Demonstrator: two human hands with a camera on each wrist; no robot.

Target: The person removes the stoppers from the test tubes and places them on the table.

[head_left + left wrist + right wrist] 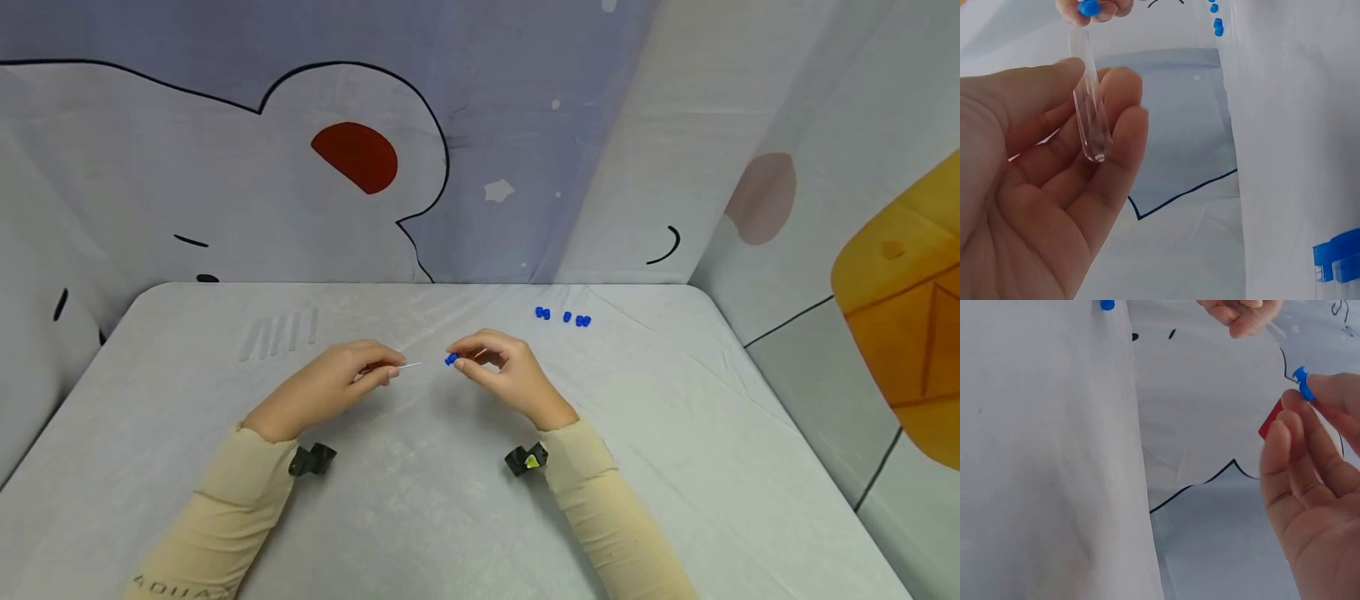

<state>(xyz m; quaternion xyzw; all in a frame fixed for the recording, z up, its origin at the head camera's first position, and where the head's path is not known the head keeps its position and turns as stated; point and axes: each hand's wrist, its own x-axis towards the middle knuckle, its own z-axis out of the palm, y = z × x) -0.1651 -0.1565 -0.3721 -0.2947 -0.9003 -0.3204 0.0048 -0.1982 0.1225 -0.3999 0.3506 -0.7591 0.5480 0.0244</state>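
My left hand [330,379] pinches a clear test tube [1090,106] between thumb and fingers. In the left wrist view its rounded bottom lies over the fingers and its other end points toward the right hand. My right hand [506,367] holds a small blue cap [1302,383] by thumb and fingertips. Above the middle of the table, the two hands face each other. A short gap separates the tube's tip from the cap [451,359] in the head view.
Several clear tubes [277,335] lie side by side at the back left of the white-covered table [420,500]. Several blue caps [567,317] sit at the back right. Blue-capped tubes [1338,256] show at the left wrist view's lower right. A printed cloth [510,100] hangs behind.
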